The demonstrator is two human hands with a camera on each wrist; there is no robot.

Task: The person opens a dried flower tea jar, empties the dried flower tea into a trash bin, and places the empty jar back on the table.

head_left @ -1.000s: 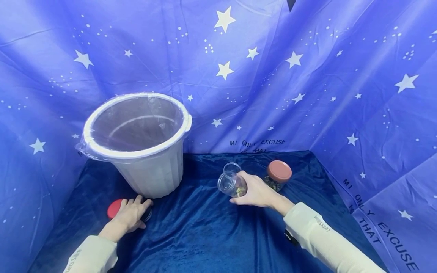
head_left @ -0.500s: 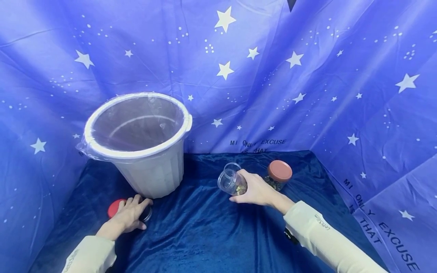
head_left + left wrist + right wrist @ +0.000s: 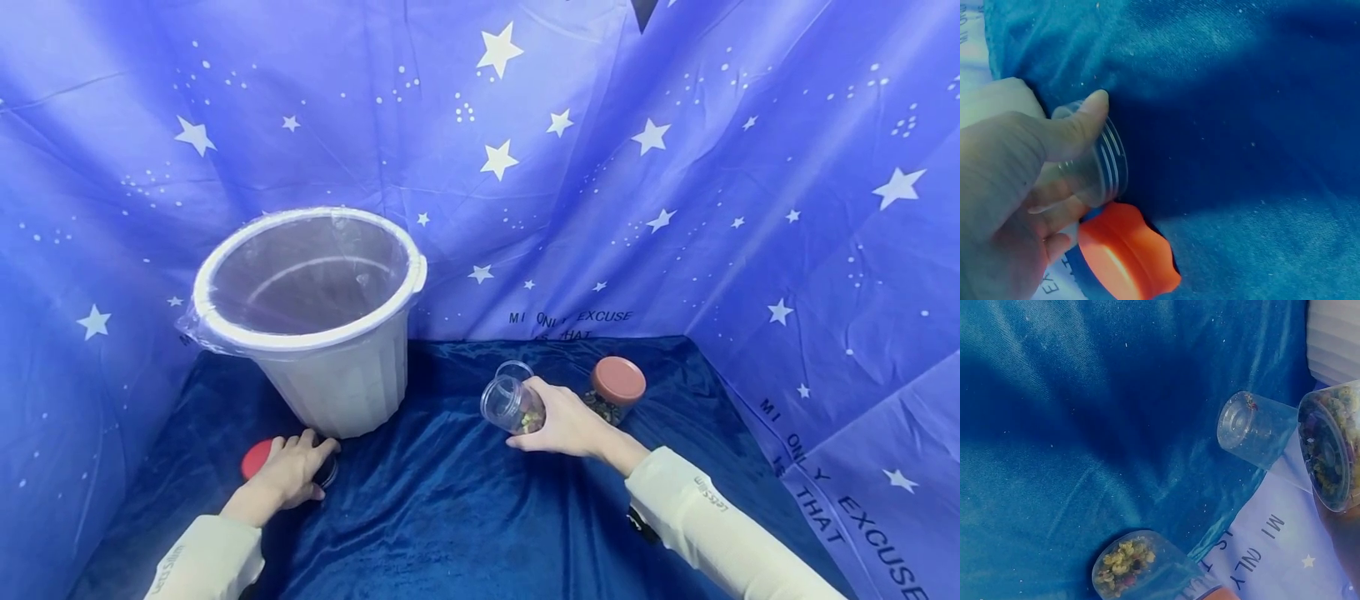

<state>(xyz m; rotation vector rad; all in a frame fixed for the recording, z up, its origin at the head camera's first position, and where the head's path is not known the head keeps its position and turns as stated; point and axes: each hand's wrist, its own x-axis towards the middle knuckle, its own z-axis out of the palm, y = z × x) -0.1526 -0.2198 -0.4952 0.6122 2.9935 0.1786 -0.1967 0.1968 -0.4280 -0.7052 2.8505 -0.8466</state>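
Note:
In the head view, my left hand (image 3: 281, 477) holds a clear plastic jar beside the bin's base. The left wrist view shows thumb and fingers around this see-through jar (image 3: 1088, 178), near its threaded mouth. Close by lies a red lid (image 3: 257, 458) with a wavy edge. My right hand (image 3: 566, 422) grips another clear jar (image 3: 529, 415) holding dried yellowish flowers, its open mouth tilted to the left. Just behind it is a third clear jar (image 3: 1260, 428) with a small dark red bit inside. Right of that hand, a jar of dried flowers wears a brownish-orange lid (image 3: 618, 379).
A large white bin (image 3: 348, 392) with a clear plastic liner stands at the back left, between the hands and the curtain. Dark blue velvet cloth (image 3: 442, 508) covers the surface. A blue starred curtain (image 3: 585, 183) encloses the back and sides.
The head view has shifted slightly, so everything appears a little lower and to the right. Both hands keep their holds, with no clear movement of the jars.

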